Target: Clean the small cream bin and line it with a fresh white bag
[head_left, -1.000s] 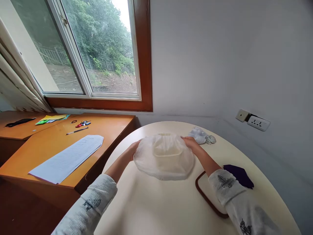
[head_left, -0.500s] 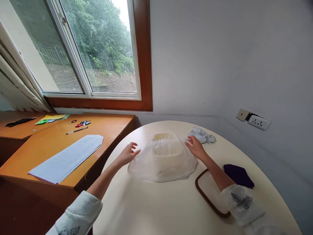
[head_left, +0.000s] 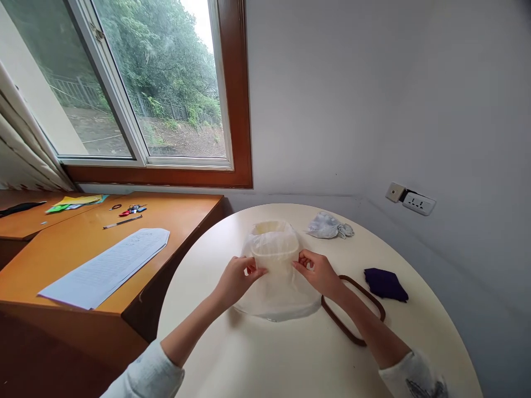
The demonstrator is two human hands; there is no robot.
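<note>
A cream bin (head_left: pixel 267 228) stands on the round table, draped with a translucent white plastic bag (head_left: pixel 276 304) whose loose skirt spreads around its base. My left hand (head_left: pixel 238 281) pinches the bag near the left side of the bin's rim, thumb and fingers together. On the opposite side, my right hand (head_left: pixel 318 271) has its fingers closed on the bag close to the rim. Under my right forearm lies a brown rounded-rectangular ring (head_left: pixel 334 322), partly covered by the arm.
The pale round table (head_left: pixel 215 365) also carries a crumpled whitish plastic bag (head_left: pixel 323 225) and a dark purple folded cloth (head_left: pixel 385 283). To the left, an orange-brown desk (head_left: pixel 191 207) holds papers (head_left: pixel 108 268), a pen (head_left: pixel 122 222) and keys (head_left: pixel 133 210).
Both hands have moved inward from beside the bag and closed on it near the rim. The bag's sides are drawn in narrower. The view has shifted slightly right.
</note>
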